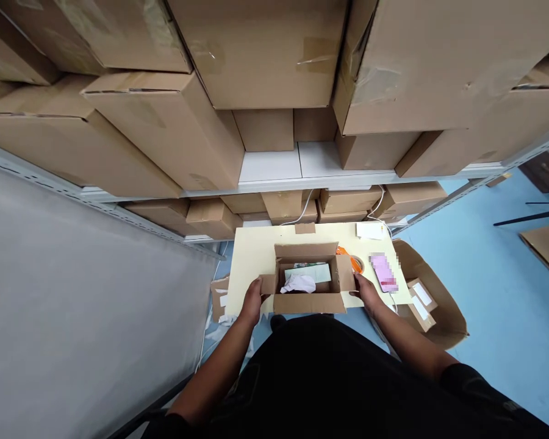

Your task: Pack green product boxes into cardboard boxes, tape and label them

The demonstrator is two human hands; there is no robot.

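An open cardboard box (309, 302) sits on a pale yellow table (249, 256) in front of me. Inside it lie a crumpled white item (301, 283) and a flat pale green packet (315, 272). My left hand (252, 300) grips the box's left flap, fingers closed on it. My right hand (365, 289) holds the right flap at the box's other side. An orange tape dispenser (354, 262) peeks out just behind the right flap.
A phone (383, 272) with a cable lies on the table's right part, a white card (369, 230) behind it. Metal shelves (274, 167) stacked with cardboard boxes rise ahead. A large open carton (439, 305) with small boxes stands right, on the blue floor. A grey wall is left.
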